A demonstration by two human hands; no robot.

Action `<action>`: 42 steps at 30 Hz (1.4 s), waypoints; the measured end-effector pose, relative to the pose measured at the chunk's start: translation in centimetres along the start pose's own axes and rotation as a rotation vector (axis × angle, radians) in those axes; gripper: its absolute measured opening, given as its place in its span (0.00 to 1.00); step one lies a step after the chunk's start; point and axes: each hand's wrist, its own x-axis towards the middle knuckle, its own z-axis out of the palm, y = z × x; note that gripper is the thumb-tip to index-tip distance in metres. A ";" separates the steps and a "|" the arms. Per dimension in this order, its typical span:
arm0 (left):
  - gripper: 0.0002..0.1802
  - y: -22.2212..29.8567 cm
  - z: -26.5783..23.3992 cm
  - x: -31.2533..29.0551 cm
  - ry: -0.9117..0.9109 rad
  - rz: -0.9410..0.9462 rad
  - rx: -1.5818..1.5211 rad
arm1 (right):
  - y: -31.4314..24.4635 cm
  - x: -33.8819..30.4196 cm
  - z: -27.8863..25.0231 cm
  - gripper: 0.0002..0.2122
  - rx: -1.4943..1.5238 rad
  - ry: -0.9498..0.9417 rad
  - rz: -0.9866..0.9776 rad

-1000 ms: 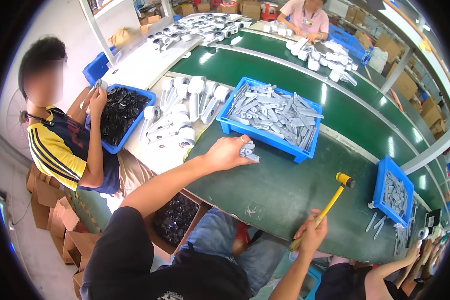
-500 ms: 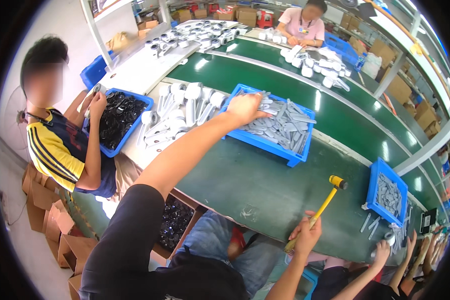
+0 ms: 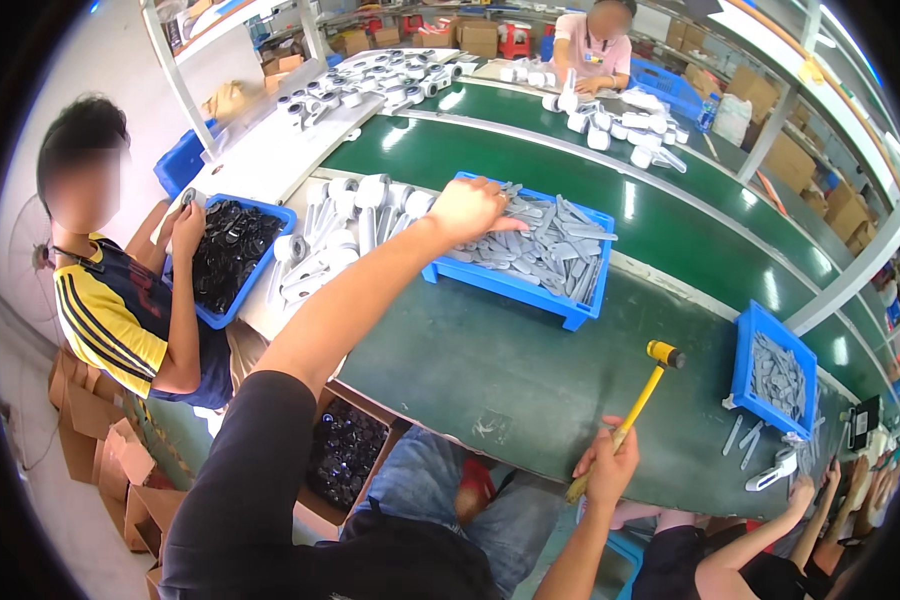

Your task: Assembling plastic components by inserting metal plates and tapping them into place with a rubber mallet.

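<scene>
My left hand (image 3: 470, 211) reaches over the left part of a blue plastic tray (image 3: 530, 288) heaped with flat grey plastic strips (image 3: 560, 245). Its thumb is stretched out, apart from the bent fingers, above the strips; the fingertips are partly hidden, and no strip shows clearly in them. Near the front edge of the table, my right hand (image 3: 608, 465) is closed round the yellow handle of a small mallet (image 3: 642, 395). The mallet's yellow and black head points up and away from me.
White round-headed handles (image 3: 315, 262) lie left of the tray. A person on the left works beside a blue bin (image 3: 255, 283) of black parts. Another blue tray (image 3: 745, 365) stands right, near co-workers' hands. Across the green conveyor (image 3: 410, 150) sits another person. A carton (image 3: 315, 505) of dark parts is below.
The view has shifted slightly. My left hand stays over the tray, its thumb more plainly stretched out. A white handle at the far right now lies flat near a co-worker's hand.
</scene>
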 end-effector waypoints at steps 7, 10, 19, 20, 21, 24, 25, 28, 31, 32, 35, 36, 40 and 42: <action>0.35 -0.7 -0.3 1.9 0.103 0.004 0.030 | 0.1 -0.1 0.0 0.08 0.005 -0.001 -0.008; 0.36 -1.1 -0.3 2.1 0.116 -0.060 -0.007 | 0.0 0.0 0.4 0.08 0.000 0.000 -0.010; 0.35 -1.0 -2.3 3.3 0.180 -0.176 -0.172 | -0.2 -0.1 0.4 0.09 0.002 0.017 0.001; 0.34 -1.0 -2.6 3.3 0.196 -0.210 -0.183 | -0.3 -0.1 0.4 0.09 0.002 0.015 0.003; 0.35 -1.0 -2.8 3.3 0.212 -0.244 -0.193 | -0.4 -0.1 0.5 0.09 0.001 0.016 0.004; 0.34 -0.9 -3.8 3.7 0.282 -0.262 -0.225 | -0.3 -0.1 0.6 0.09 -0.004 0.011 0.005; 0.35 -1.0 -4.3 3.7 0.251 -0.299 -0.278 | -0.2 0.0 0.7 0.09 -0.006 0.007 0.002; 0.37 -0.3 -6.7 3.3 0.286 -0.362 -0.335 | 0.0 -0.1 0.6 0.09 -0.009 0.020 -0.017; 0.35 3.0 -8.4 0.0 0.267 -0.269 -0.367 | 0.0 -0.3 -0.3 0.09 -0.020 0.055 -0.015; 0.32 3.9 -7.9 -2.4 0.268 -0.141 -0.295 | -0.2 -0.3 0.0 0.09 -0.016 0.053 -0.012; 0.27 6.6 -5.1 -8.7 0.248 0.227 -0.273 | -0.3 0.0 0.5 0.09 -0.019 0.021 0.001; 0.25 7.4 -3.9 -10.0 0.186 0.254 -0.248 | -0.3 0.1 0.5 0.09 -0.022 0.017 0.006; 0.23 8.5 -1.5 -12.1 0.050 0.196 -0.240 | 0.0 0.0 0.3 0.09 -0.034 0.021 0.003; 0.24 8.7 -1.0 -12.2 -0.026 0.114 -0.279 | 0.1 0.1 0.3 0.10 -0.042 0.023 -0.008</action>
